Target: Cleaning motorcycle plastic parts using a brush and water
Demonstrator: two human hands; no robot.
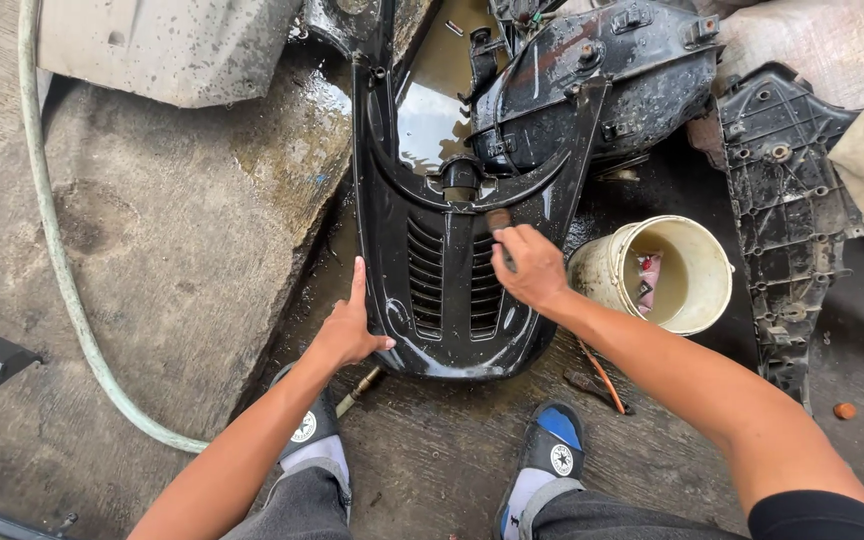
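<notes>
The right hand (530, 266) is closed around a small dark-handled brush (499, 224), its bristle end pressed on the middle of a glossy black plastic scooter body panel with slatted vents (432, 290), just above the slats. The left hand (347, 330) lies open, fingers straight, its palm flat against the panel's left edge near the lower corner. The panel rests wet on the grey concrete ground (172, 230), its rounded lower end just ahead of the person's two blue-and-black sandalled feet. Just beside the right wrist stands a tilted cream plastic bucket (664, 272) with something pinkish inside. Past the panel's upper right arm lies another black, muddy plastic cover (592, 85), and a ribbed black part (787, 210) lies by the bucket's far side. A pale green hose (57, 250) curves along the concrete, well apart on the left.
</notes>
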